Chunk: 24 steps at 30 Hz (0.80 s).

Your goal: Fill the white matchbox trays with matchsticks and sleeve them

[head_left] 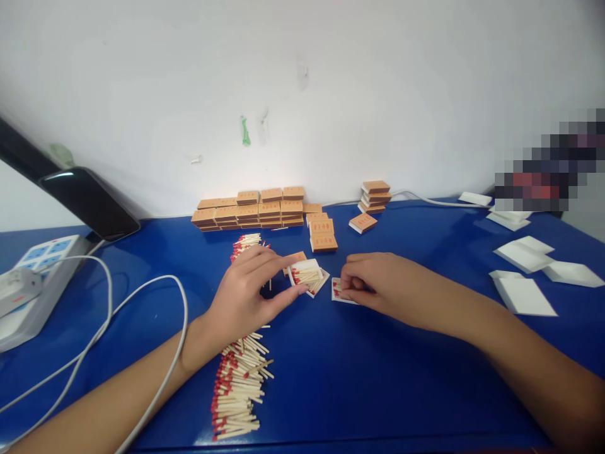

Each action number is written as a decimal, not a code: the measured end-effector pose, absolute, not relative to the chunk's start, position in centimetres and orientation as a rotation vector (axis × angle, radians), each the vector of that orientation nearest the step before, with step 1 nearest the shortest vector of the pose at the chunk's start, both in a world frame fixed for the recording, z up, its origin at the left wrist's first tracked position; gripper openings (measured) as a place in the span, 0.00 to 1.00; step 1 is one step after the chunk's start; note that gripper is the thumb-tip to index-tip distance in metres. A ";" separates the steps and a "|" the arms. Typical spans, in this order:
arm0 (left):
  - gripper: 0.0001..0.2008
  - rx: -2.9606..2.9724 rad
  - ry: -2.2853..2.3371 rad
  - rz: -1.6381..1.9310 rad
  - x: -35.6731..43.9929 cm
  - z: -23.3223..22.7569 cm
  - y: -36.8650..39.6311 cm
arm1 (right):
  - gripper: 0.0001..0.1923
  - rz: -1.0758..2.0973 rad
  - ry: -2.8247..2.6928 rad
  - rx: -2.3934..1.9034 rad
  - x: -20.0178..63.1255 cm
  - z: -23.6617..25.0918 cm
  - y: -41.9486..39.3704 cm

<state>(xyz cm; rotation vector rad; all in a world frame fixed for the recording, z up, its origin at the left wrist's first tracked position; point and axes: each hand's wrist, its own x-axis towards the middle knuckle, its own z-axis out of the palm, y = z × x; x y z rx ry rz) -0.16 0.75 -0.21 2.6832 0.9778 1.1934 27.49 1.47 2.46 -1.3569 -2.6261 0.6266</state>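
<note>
Between its thumb and index finger, my left hand [253,280] grips a white matchbox tray [309,263], tilted, with red-tipped matches in it. Another tray with matches [322,284] shows partly behind and below that one. My right hand [366,280] is closed, fingertips down at a second white tray [344,301] that lies on the table with red match heads inside. What those fingers pinch is hidden. A long row of loose matches [239,388] lies under and in front of my left wrist, and more matches [248,239] lie beyond the hand.
Stacked orange matchboxes [248,211] line the wall, with a smaller stack [375,195] further right. Several empty white trays [524,295] lie at the right on the blue table [378,384]. At the left are a power strip [47,302], a leaning phone [89,202] and a white cable [184,309] crossing my left forearm.
</note>
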 end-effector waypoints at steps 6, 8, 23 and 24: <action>0.20 2.682 0.961 1.199 -0.1 -0.1 0.7 | 0.14 0.571 -2.660 -1.339 27.4 2.6 1.5; 0.20 2.680 0.959 1.200 -0.1 -0.1 0.7 | 0.14 0.556 -2.664 -1.337 27.5 2.6 1.5; 0.22 2.680 0.964 1.175 -0.2 -0.3 0.7 | 0.14 0.615 -2.683 -1.313 27.8 2.9 1.6; 0.22 2.677 0.966 1.174 -0.2 -0.3 0.7 | 0.13 0.610 -2.681 -1.329 27.8 2.9 1.6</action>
